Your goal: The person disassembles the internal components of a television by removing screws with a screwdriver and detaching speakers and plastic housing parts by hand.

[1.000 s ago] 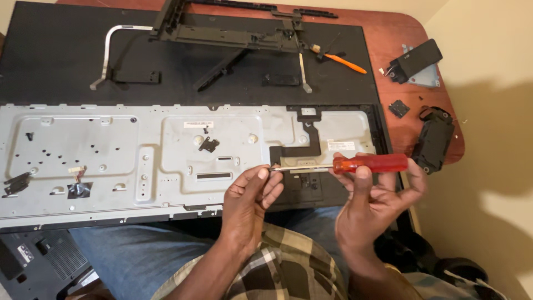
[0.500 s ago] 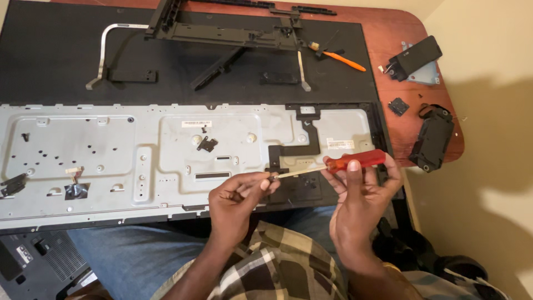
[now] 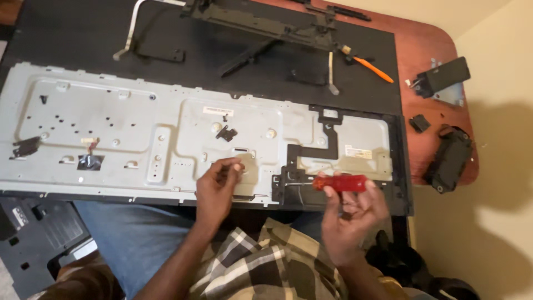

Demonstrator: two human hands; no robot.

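My right hand [image 3: 350, 216] grips a screwdriver by its red handle [image 3: 340, 183], held level over the right end of a large grey metal back panel [image 3: 127, 139]. The shaft cannot be made out against the black bracket [image 3: 297, 178] under it. Over the panel's lower middle, my left hand [image 3: 217, 186] has its fingertips pinched together. I cannot tell what, if anything, is between them. The panel lies across a black sheet [image 3: 72, 39] on a reddish-brown table [image 3: 427, 50], with its near edge over my lap.
A black stand frame [image 3: 261, 25] with metal strips lies at the back. An orange-handled tool [image 3: 373, 69] rests to its right. Small black parts [image 3: 441, 75] and a black speaker-like piece [image 3: 448, 158] sit near the table's right edge. A black plastic cover [image 3: 39, 239] lies at lower left.
The screwdriver has swung from tilted to level. My left hand has shifted left, away from the red handle, and both hands sit lower over the panel's near edge.
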